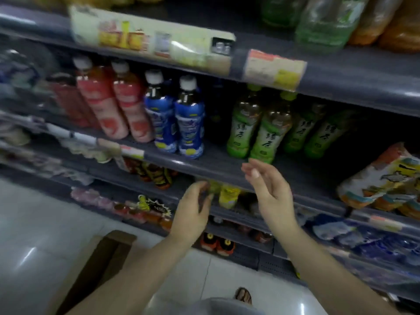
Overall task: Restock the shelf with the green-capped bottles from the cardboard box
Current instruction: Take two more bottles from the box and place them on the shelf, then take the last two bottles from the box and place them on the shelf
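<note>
Hovering empty-handed in front of the drinks shelf [218, 165], both hands are sitting just below its front edge.

The left hand [193, 211] is curling loosely at about 6 o'clock in the view, fingers bent and slightly apart, gripping nothing; the right hand [270, 189] is reaching up beside it, fingers spread, its fingertips [254, 172] lying just under the nearest of the green-capped bottles [270, 130], though whether they are touching it I cannot tell. Those bottles are standing in rows on the shelf toward 1 o'clock, with blue-labelled bottles [189, 123] at 12 o'clock and red-labelled bottles [113, 103] at 10 o'clock. The cardboard box [100, 267] is resting on the pale floor [34, 235] at 8 o'clock, its inside hidden.
</note>
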Demonstrator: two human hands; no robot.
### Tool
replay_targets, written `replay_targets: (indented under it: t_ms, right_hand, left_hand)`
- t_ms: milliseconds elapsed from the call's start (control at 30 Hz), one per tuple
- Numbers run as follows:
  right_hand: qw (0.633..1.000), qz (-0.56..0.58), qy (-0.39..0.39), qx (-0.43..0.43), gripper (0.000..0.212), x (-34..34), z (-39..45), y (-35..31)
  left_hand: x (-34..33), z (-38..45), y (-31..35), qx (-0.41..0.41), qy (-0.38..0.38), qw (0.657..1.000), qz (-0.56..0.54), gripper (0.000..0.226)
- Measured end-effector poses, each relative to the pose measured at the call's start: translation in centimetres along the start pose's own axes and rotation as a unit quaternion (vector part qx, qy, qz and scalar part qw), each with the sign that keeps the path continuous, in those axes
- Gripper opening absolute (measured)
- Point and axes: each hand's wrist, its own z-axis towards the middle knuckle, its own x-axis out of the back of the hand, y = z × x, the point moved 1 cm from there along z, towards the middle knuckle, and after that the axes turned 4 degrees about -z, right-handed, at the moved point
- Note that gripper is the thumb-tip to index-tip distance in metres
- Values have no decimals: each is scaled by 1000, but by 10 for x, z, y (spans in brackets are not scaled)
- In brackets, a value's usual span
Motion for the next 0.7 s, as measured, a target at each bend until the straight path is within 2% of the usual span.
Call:
replay_targets:
  t_ms: [133, 367, 533, 700]
  right_hand:
    - [993, 10, -118, -10, 22, -110, -30, -10]
    - [959, 31, -281, -33, 23, -278, -87, -19]
    - [933, 10, -360, -10, 18, -362, -124, -24]
    - [898, -9, -439, -15, 20, -418, -150, -13]
  left_hand:
    - [85, -49, -58, 82, 73, 993, 38, 34]
    - [206, -174, -140, 241, 181, 953, 13, 28]
    - [252, -250, -184, 332, 282, 899, 40, 26]
    - [269, -297, -221, 415, 327, 849, 25, 31]
